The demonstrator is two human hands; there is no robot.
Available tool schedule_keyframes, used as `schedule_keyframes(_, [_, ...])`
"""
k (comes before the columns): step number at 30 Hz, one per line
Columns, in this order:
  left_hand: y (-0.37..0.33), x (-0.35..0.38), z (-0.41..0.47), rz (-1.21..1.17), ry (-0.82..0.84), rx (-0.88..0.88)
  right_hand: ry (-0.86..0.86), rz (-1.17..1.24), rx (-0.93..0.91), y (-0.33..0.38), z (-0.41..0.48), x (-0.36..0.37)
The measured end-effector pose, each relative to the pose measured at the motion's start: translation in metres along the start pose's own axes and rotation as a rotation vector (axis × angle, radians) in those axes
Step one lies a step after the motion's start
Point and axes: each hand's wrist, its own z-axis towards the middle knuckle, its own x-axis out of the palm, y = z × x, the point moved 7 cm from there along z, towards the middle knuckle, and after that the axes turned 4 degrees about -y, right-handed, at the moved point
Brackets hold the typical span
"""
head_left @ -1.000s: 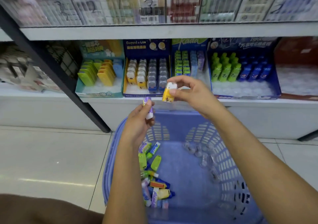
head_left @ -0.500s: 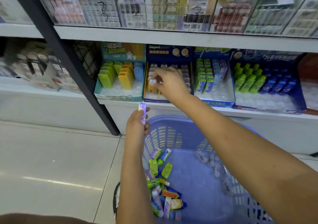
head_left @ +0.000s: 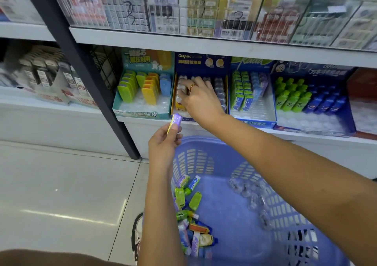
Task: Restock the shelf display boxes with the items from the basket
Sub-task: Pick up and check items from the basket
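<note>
Placement: my right grip is pinching a yellow item into the navy display box; my left grip is holding a purple pack, probably needing the blue box next.

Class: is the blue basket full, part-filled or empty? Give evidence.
Part-filled. Small items cluster at the left side of the basket; most of its floor shows bare.

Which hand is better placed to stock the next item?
Left, probably. The left hand holds a purple pack near the shelf edge; the right hand grips a yellow item inside the Gaspard box.
</note>
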Motion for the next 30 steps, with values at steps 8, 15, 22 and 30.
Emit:
schedule_keyframes(8, [-0.010,0.044,-0.018,-0.009,0.109,0.119,-0.104,0.900,0.357,-0.024,-0.059,-0.043])
schedule_keyframes(15, [-0.011,0.104,-0.045,0.236,0.306,0.291,-0.254,1.243,0.721,-0.110,-0.106,-0.056])
schedule_keyframes(22, [0.018,0.162,-0.063,1.179,0.549,0.702,-0.373,0.757,0.756,-0.219,-0.123,-0.062])
schedule_keyframes(30, [0.027,0.160,-0.061,1.218,0.531,0.748,-0.120,0.628,0.674,-0.230,-0.093,-0.027])
